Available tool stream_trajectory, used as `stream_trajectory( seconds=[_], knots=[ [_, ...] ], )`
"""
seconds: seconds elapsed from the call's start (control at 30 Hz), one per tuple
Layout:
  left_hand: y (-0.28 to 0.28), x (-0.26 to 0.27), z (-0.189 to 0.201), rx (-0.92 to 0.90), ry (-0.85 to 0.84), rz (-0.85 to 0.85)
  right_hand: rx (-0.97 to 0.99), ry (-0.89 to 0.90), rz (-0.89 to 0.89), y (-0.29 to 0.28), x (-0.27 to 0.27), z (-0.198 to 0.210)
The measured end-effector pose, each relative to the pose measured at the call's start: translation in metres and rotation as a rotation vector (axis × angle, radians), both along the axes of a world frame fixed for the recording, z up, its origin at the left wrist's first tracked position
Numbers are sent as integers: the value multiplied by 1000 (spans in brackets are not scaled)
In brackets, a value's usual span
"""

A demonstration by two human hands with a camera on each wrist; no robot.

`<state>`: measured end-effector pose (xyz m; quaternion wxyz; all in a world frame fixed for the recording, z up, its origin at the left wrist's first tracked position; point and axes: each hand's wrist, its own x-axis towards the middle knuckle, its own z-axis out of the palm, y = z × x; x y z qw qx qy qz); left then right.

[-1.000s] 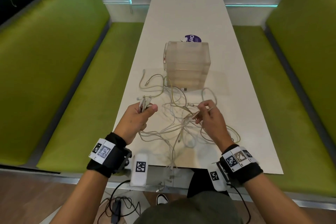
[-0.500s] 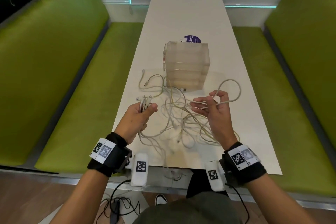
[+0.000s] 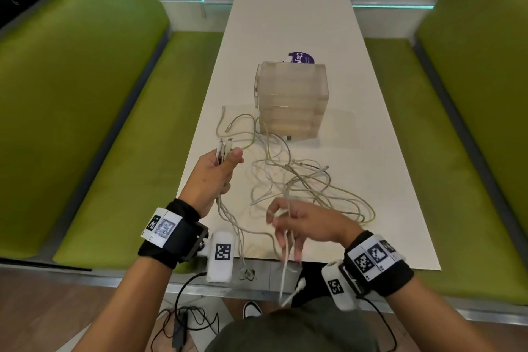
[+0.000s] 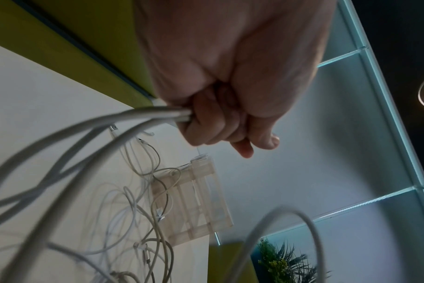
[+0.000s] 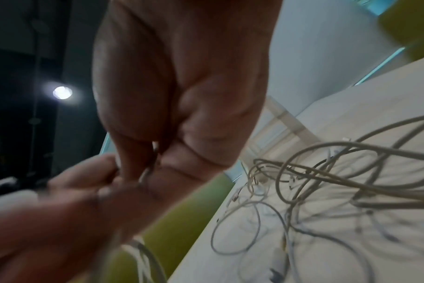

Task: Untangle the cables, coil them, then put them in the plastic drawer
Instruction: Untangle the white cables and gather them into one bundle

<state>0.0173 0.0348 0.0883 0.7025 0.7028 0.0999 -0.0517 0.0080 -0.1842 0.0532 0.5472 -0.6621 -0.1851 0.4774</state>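
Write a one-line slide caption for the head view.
Left hand grips gathered cable ends; right hand pulls one cable from the tangle before the plastic drawer.

white cables, translucent plastic drawer, green benches

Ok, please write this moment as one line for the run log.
phase: untangling | left hand: grips cable ends | right hand: pinches one cable | drawer unit: closed, no cables inside yet

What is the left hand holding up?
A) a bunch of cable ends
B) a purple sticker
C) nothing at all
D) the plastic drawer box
A: the left hand grips a bunch of cable ends sticking up above the fingers, with the cables trailing down toward the table.
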Motion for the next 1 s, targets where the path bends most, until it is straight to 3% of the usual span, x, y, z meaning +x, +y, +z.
stream_trajectory(
  seconds=[0.03,0.13,0.23,0.33,0.4,0.47,0.53,0.63,0.73,0.87,1.0],
  knots=[
    [-1,0,1,-4,0,-3,-67,-28,96,3,-3,-4],
    [-1,0,4,-12,-12,-11,-365,-357,408,8,-7,-15],
    [0,0,6,-21,-23,-3,-436,-344,497,6,-11,-19],
    [1,0,7,-31,-22,9,-285,-150,333,0,-10,-9],
    [2,1,8,-41,-18,17,-187,-207,43,-2,-4,0],
    [1,1,8,-55,-14,12,-213,-337,-193,-5,5,-4],
    [-2,0,8,-62,-18,-6,-349,-432,-199,-7,13,-17],
    [-4,0,5,-50,-44,-55,-612,-648,-3,-4,21,-41],
    [-8,0,4,-67,-33,-60,-700,-756,65,4,24,-57],
    [-10,0,1,-148,31,-43,-695,-846,40,7,26,-67],
    [-12,-2,-7,-215,36,-47,-386,-776,-255,8,31,-50]
  ],
)
